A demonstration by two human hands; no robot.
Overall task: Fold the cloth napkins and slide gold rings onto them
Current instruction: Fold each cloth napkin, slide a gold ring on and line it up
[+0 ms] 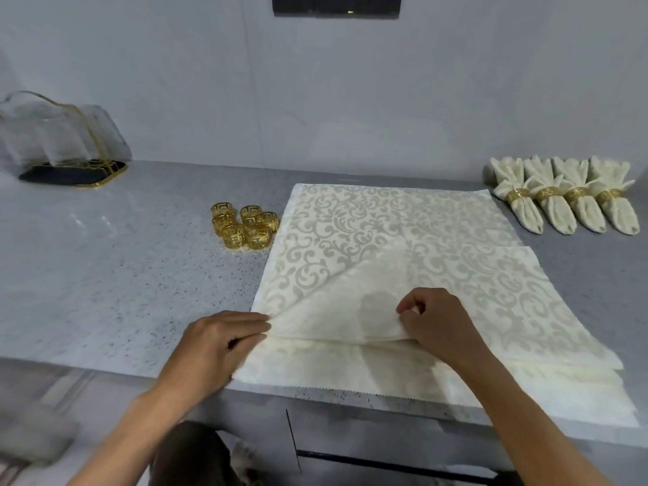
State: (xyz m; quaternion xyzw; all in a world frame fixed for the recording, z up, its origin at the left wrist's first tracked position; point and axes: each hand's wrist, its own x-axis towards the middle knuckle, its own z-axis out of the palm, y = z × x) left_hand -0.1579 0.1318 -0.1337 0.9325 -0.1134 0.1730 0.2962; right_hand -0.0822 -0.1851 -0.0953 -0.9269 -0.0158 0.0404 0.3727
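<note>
A stack of cream napkins (403, 240) with a pale scroll pattern lies flat on the grey speckled worktop (105, 275), its near edge hanging slightly over the front. The top napkin's near-left corner is folded up and inward, showing its plainer underside as a triangle. The left hand (217, 342) pinches the fold at the napkin's left edge, thumb and fingers (257, 326) closed on the cloth. The right hand (438, 324) grips the lifted edge further right, its fingers curled round the fabric, near the middle of the stack's front part.

Just left of the stack, at its far-left corner, six gold rings (245, 226) with a cut-out key pattern stand clustered together on the worktop, apart from both hands. At the far right, beyond the stack's far-right corner, four finished napkins (568, 198) lie side by side, each gathered through a gold ring with its fan end towards the wall.

At the far left stands a clear holder (63, 135) with gold trim on a dark base. A dark panel (336, 5) sits on the wall above.
</note>
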